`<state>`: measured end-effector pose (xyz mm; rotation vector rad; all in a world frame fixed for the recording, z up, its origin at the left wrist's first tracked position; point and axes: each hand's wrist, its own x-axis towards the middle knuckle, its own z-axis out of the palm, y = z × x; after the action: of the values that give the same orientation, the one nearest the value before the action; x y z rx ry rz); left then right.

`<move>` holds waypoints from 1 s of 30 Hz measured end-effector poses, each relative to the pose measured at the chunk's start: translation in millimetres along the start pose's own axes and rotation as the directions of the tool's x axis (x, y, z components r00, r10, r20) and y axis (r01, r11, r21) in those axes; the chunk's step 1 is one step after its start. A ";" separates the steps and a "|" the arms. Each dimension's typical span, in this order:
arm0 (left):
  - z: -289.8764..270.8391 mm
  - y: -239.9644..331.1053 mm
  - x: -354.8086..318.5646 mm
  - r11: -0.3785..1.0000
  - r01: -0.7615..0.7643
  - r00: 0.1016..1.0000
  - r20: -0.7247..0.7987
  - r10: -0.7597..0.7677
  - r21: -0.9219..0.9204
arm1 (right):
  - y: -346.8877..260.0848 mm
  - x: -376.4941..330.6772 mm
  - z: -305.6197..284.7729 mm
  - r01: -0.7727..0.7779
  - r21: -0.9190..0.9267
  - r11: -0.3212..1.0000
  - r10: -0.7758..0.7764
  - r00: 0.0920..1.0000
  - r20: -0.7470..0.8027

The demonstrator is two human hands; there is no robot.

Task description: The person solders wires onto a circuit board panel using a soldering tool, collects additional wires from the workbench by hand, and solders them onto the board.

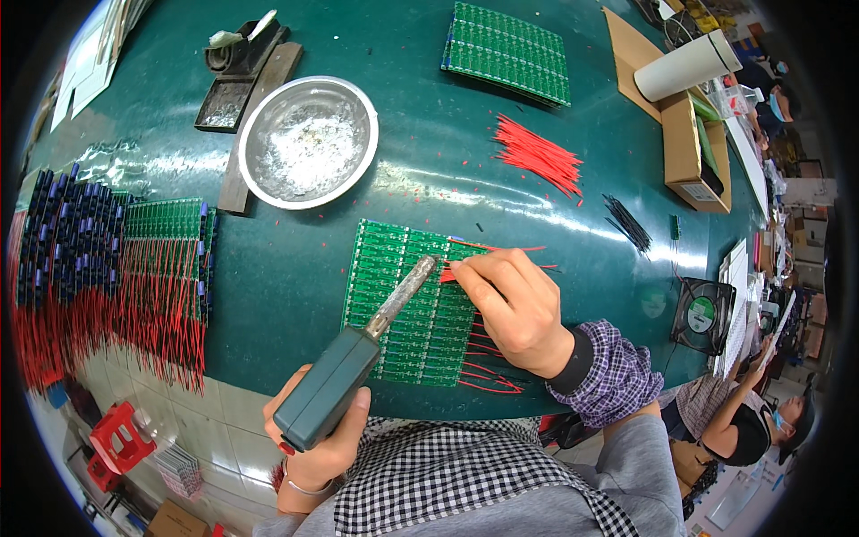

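My left hand [333,447] is wrapped round the dark green handle of a soldering iron [335,389], its metal barrel slanting up and to the right. The tip meets the upper right part of a green circuit board panel [394,277] lying near the table's front edge. Close to that tip, my right hand [519,309] is closed in a pinch on red wires [448,277]; how many is hidden by the fingers. Along the panel's right side, several other red wires [490,385] stick out past the edge, some beneath my right wrist.
Beyond the panel stand a metal bowl [365,166] and a dark iron holder [222,106]. Loose red wires [537,154], black wires [629,224] and stacked green panels [507,54] lie farther off. Wired boards [161,224] are piled left; a fan [704,315] and cardboard box [705,192] stand right.
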<state>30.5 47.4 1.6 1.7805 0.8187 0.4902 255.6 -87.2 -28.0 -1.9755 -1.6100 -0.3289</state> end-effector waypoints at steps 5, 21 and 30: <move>0.8 -1.7 1.0 0.999 -0.035 0.999 -0.006 0.035 0.006 | 0.2 0.6 -0.8 -0.011 0.003 1.000 0.011 1.000 -0.005; 5.7 0.1 7.2 0.998 -0.055 0.998 -0.001 0.055 0.021 | 2.7 3.6 0.3 -0.029 -0.008 1.000 0.029 1.000 -0.006; 6.5 4.9 12.9 0.989 -0.118 0.992 0.048 0.114 0.090 | 3.1 3.0 1.0 -0.031 -0.008 1.000 0.031 1.000 0.006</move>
<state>45.0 51.6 3.2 1.9260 0.7212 0.4953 259.1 -84.6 -28.1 -2.0068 -1.5828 -0.3184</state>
